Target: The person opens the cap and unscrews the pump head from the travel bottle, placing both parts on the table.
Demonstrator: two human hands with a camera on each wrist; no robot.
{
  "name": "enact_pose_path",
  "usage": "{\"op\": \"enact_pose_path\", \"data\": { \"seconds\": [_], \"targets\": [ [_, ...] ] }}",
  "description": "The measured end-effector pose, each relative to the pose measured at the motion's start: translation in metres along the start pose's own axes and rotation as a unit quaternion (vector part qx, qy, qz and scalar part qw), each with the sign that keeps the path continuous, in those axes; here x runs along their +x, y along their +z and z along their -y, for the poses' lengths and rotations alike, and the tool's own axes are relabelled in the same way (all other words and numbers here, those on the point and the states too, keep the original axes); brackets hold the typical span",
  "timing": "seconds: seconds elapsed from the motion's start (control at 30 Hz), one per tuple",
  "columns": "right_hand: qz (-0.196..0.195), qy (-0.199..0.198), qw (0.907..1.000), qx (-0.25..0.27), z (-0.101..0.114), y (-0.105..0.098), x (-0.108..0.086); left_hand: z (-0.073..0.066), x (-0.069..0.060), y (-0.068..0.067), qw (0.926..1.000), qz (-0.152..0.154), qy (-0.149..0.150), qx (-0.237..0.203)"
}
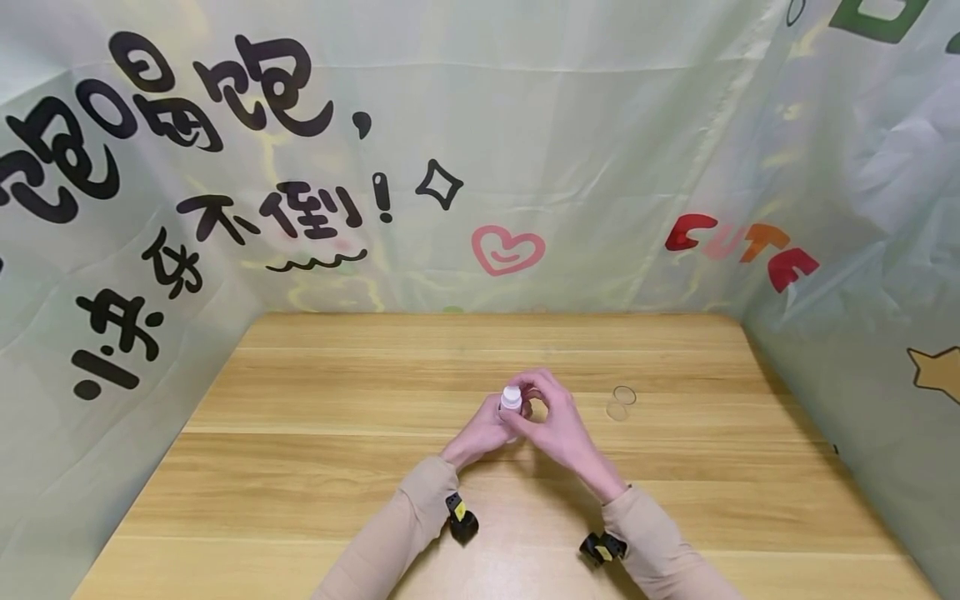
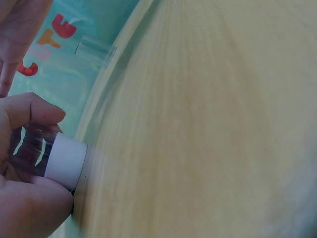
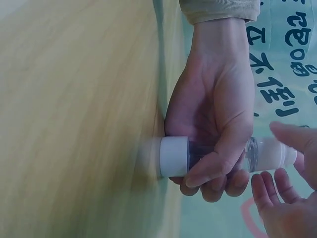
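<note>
My left hand (image 1: pixel 482 432) grips a small clear bottle with a white base (image 3: pixel 174 156) and a white stepped top (image 1: pixel 512 397). In the head view the bottle is held with its top up, above the middle of the table. My right hand (image 1: pixel 558 425) is at the top, thumb on the near side and curved fingers on the far side. The right wrist view shows the right fingertips (image 3: pixel 262 186) and thumb around the white top. Left fingers hide much of the bottle's body. Right of the hands, a clear open-ended cylinder (image 2: pixel 95 51) stands on the table.
The wooden table (image 1: pixel 337 408) has printed cloth walls (image 1: pixel 585 150) behind it and at both sides. Black wrist cameras (image 1: pixel 462 521) hang below both sleeves, close above the table.
</note>
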State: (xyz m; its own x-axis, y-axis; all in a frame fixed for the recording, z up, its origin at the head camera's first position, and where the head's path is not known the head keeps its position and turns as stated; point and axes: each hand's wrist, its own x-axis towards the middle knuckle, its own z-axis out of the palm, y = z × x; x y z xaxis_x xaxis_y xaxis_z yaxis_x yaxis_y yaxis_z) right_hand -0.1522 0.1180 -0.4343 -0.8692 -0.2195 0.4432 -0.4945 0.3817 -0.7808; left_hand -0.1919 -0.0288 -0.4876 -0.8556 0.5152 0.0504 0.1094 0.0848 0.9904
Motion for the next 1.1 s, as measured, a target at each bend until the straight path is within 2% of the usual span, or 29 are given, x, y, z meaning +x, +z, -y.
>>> {"op": "enact_pose_path", "data": {
  "seconds": [0.17, 0.43, 0.67, 0.9, 1.1],
  "targets": [
    [-0.018, 0.011, 0.9998, -0.004, 0.0021, 0.0020, 0.0013, -0.0006, 0.0002, -0.0001, 1.0000, 0.007, 0.000, -0.006],
    [0.009, 0.005, 0.9994, 0.032, 0.0020, -0.0006, 0.0001, 0.0006, 0.0003, 0.0006, 1.0000, -0.003, 0.008, 0.000],
    [-0.015, -0.019, 0.9997, -0.008, -0.0015, 0.0032, -0.0002, 0.0006, -0.0001, 0.0008, 1.0000, -0.001, 0.001, 0.008],
    [0.006, -0.029, 0.9996, -0.004, -0.0010, 0.0007, -0.0009, 0.0013, 0.0009, 0.0010, 0.9999, -0.002, 0.008, -0.010],
    [-0.024, -0.039, 0.9979, -0.046, -0.0017, 0.0045, -0.0010, -0.0006, -0.0001, 0.0002, 1.0000, 0.006, 0.000, -0.005]
  ]
}}
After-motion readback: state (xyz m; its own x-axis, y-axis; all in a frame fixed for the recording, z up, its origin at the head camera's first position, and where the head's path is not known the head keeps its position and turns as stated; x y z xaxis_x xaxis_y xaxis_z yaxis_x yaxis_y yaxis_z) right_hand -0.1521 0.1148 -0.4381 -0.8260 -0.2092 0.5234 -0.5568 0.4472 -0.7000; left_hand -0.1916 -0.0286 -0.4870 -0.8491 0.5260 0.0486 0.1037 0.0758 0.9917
